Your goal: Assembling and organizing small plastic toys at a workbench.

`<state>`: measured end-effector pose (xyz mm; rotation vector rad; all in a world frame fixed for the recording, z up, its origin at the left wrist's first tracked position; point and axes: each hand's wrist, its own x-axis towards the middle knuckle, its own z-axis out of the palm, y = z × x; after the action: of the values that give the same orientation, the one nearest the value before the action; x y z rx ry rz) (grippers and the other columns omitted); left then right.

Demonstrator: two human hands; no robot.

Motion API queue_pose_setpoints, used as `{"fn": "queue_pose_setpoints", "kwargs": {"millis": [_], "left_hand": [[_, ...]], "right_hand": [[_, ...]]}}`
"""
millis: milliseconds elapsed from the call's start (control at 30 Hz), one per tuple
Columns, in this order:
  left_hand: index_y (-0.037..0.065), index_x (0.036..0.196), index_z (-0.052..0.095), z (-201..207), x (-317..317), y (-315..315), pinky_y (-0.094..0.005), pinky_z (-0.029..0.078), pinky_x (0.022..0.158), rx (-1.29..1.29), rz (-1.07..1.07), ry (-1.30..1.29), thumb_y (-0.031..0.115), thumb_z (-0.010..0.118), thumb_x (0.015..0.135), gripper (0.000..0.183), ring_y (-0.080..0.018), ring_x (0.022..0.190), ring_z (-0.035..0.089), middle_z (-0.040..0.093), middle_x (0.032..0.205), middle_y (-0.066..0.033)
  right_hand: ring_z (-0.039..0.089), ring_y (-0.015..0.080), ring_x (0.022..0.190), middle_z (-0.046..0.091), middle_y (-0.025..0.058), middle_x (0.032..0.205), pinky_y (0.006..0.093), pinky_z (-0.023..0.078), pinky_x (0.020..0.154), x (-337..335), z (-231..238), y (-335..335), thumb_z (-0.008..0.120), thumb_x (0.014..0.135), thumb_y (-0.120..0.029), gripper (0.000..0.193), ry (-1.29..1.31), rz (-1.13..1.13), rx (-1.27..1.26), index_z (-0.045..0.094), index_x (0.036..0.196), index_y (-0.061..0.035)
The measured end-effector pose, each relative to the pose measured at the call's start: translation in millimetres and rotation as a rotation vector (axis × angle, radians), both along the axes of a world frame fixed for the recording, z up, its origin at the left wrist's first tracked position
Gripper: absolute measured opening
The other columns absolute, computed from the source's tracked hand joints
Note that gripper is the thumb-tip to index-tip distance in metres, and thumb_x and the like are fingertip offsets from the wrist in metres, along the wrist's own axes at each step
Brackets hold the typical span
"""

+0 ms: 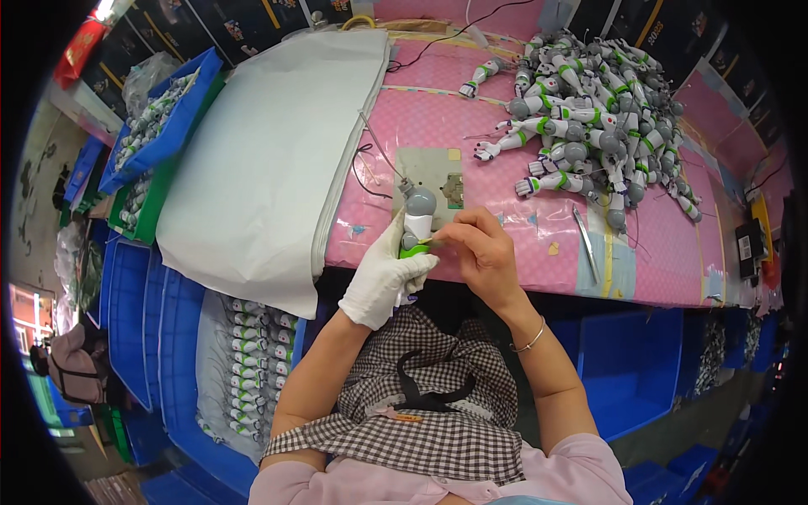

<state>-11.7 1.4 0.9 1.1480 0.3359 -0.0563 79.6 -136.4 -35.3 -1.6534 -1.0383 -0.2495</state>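
A white-gloved hand, my left hand (pixel 379 273), is wrapped round a toy robot arm (pixel 417 225) with a grey ball at its upper end, a white section and a bright green band. From the ball a thin metal rod or wire (pixel 383 147) sticks up and to the left. My bare right hand (pixel 486 257) is at the arm's right side, thumb and forefinger pinched close to the green band. Whatever lies between those fingertips is too small to make out. Just beyond the toy arm, a grey metal plate (pixel 417 168) lies on the pink table covering (pixel 370 227).
A large heap of similar toy arms (pixel 602 118) covers the back right. Tweezers (pixel 585 244) lie near the right front edge. White paper sheets (pixel 252 151) spread over the left. Blue bins (pixel 631 362) stand below the table; one at lower left holds rows of arms (pixel 248 362).
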Motion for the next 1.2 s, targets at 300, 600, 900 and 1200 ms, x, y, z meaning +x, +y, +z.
{"fn": "queue_pose_setpoints", "kwargs": {"millis": [300,600,900,1200], "left_hand": [[0.008,0.133,0.032,4,0,-1,-0.0184,0.035,0.046,-0.042,-0.008,0.031,-0.001,0.058,0.078,0.061,-0.0053,0.053,0.043,0.049,0.081,-0.0003],[0.010,0.140,0.027,-3,-1,-4,-0.0187,0.038,0.045,-0.012,0.000,0.001,0.001,0.060,0.078,0.071,-0.0053,0.053,0.046,0.050,0.078,0.0008],[0.011,0.143,0.023,-2,-1,-9,-0.0183,0.037,0.045,0.058,0.043,0.013,0.001,0.060,0.078,0.075,-0.0056,0.052,0.045,0.049,0.075,0.0005],[0.008,0.134,0.035,-4,-1,-9,-0.0189,0.038,0.047,0.032,0.064,-0.014,0.001,0.060,0.078,0.061,-0.0057,0.055,0.046,0.048,0.082,0.0006]], "right_hand": [[0.054,0.0232,0.074,0.054,0.0053,0.081,0.0324,0.040,0.065,1,-1,1,0.060,0.067,0.007,0.025,-0.018,-0.073,-0.018,0.064,0.085,-0.0085],[0.054,0.0230,0.075,0.055,0.0048,0.081,0.0329,0.038,0.066,-4,5,-2,0.061,0.063,0.006,0.028,-0.140,-0.135,-0.044,0.064,0.086,-0.0093],[0.050,0.0204,0.070,0.054,0.0045,0.080,0.0307,0.040,0.062,-7,7,-5,0.062,0.067,0.008,0.025,-0.199,-0.171,-0.067,0.065,0.086,-0.0079],[0.054,0.0204,0.070,0.055,0.0059,0.080,0.0305,0.041,0.061,-9,0,-4,0.063,0.071,0.005,0.019,-0.084,-0.172,0.001,0.065,0.086,-0.0067]]}}
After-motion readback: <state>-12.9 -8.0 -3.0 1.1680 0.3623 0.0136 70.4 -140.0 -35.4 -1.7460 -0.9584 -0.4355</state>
